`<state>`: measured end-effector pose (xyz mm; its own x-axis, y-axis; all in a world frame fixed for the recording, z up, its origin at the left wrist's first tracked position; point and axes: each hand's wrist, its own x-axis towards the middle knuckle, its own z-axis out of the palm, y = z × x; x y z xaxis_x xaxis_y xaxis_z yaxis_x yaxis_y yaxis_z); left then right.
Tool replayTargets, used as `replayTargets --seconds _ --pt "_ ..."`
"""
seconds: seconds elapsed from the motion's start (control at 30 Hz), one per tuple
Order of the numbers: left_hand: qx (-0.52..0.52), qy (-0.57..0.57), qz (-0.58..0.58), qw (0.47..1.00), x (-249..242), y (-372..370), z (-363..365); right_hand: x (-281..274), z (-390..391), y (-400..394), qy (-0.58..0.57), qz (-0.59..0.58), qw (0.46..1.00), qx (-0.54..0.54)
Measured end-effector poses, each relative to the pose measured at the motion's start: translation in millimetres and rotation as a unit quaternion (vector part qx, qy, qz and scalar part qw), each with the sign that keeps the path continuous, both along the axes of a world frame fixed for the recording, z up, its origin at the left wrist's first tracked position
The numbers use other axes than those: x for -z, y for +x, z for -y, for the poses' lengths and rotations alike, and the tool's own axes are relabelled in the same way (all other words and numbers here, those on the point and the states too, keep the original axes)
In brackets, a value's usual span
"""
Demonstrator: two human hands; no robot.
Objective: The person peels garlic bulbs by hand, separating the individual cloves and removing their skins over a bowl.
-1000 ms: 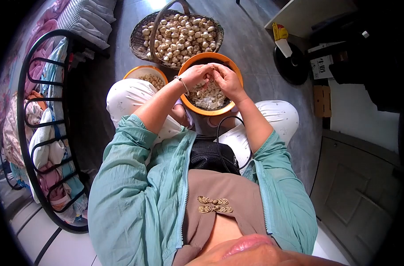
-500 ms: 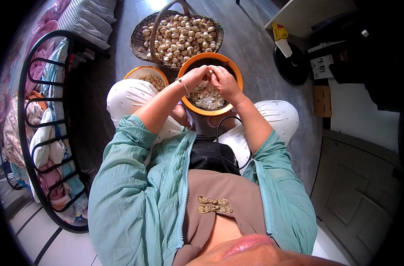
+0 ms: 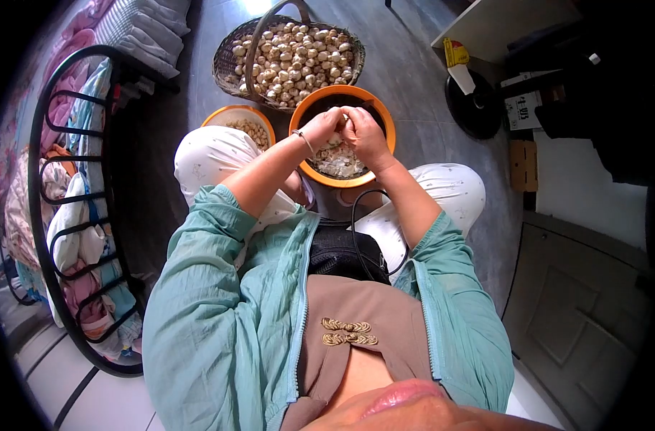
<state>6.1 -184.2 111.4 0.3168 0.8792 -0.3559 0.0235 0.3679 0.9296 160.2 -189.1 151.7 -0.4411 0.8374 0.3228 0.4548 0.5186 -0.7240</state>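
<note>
My left hand (image 3: 322, 128) and my right hand (image 3: 365, 134) meet fingertip to fingertip above a big orange bowl (image 3: 382, 117) that holds pale husks. Both pinch one small pale nut between them; the nut itself is mostly hidden by the fingers. A thin bracelet circles my left wrist. Beyond the bowl stands a woven basket (image 3: 227, 68) heaped with several round beige nuts. A smaller orange bowl (image 3: 230, 113) with peeled kernels sits to the left, by my left knee.
A black metal rack (image 3: 51, 201) full of folded clothes stands at the left. On the grey floor at the right are a round black base (image 3: 478, 108), a yellow packet (image 3: 454, 52) and a cardboard box (image 3: 523, 164). A black pouch (image 3: 342, 253) with a cable lies in my lap.
Both hands have drawn slightly closer to me and lower over the big bowl, still pinched together.
</note>
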Motion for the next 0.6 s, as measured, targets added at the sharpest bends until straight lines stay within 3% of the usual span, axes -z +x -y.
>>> replayTargets --seconds 0.1,0.17,0.23,0.3,0.33,0.4,0.43,0.5,0.53,0.6 --pt "-0.02 0.045 -0.034 0.998 10 5 2 1 1 -4 -0.014 -0.012 0.999 0.032" --pt "-0.055 0.0 0.006 0.998 -38 14 19 -4 1 -2 -0.037 -0.017 0.999 0.031" --pt "-0.073 0.003 0.013 0.997 -42 14 20 -6 1 -2 -0.06 -0.023 0.997 0.029" --pt "-0.062 -0.087 0.14 0.984 -40 10 15 -2 -1 -3 -0.146 -0.142 0.979 0.024" --pt "-0.062 -0.087 0.14 0.984 -39 9 14 4 -3 -3 -0.146 -0.143 0.979 0.024" --pt "-0.067 -0.104 0.15 0.981 -39 9 12 15 -11 2 -0.349 -0.305 0.886 0.0" --pt "-0.065 -0.103 0.15 0.981 -30 6 9 12 -13 9 -0.401 -0.305 0.864 -0.012" --pt "0.041 0.054 0.094 0.993 -19 -3 3 9 -13 10 -0.432 -0.344 0.833 -0.023" --pt "0.041 0.054 0.094 0.993 -18 -6 3 8 -13 10 -0.463 -0.382 0.799 -0.035" --pt "0.074 0.279 0.001 0.957 -21 -9 4 6 -14 9 -0.471 -0.376 0.797 -0.038"
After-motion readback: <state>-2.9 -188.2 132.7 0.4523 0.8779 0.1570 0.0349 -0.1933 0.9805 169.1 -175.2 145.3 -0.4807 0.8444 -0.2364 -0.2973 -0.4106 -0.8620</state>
